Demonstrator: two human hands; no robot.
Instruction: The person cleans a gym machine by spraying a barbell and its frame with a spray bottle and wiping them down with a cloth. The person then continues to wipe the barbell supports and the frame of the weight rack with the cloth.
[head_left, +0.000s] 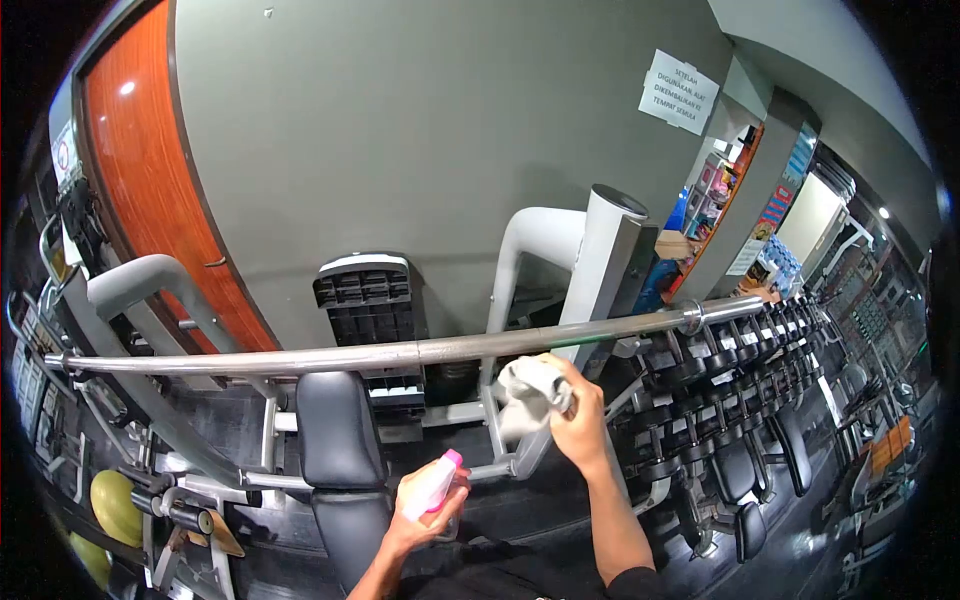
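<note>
Left hand: the left hand (422,508) is closed around a small spray bottle (434,488), pale body, pink at the top, held upright with a slight tilt.
Right hand: the right hand (580,422) grips a bunched, light grey cloth (530,392) between thumb and fingers; loose end hangs down, blurred.
Hands, relative: apart, each with its own item; right is higher and farther forward than left.
Bar: long metal bar (400,356) runs crosswise just beyond both hands. Cloth is at its lower edge; contact cannot be told.
Bench: black padded bench (340,440), beyond and to the left of the left hand, partly under the bar in this view; pad in two sections.
Frame: pale grey rack upright (600,265), beyond the right hand, behind the bar; a second curved frame (140,280) stands far to the left.
Right side: rows of black dumbbells (715,420) on a tiered rack, well apart from the right hand.
Left side: yellow-green ball (117,508), well left of the left hand.
Far side: black slotted plastic piece (370,305) against a grey wall (390,130); orange-brown door (150,170) at left, printed paper sign (678,92) at right.
</note>
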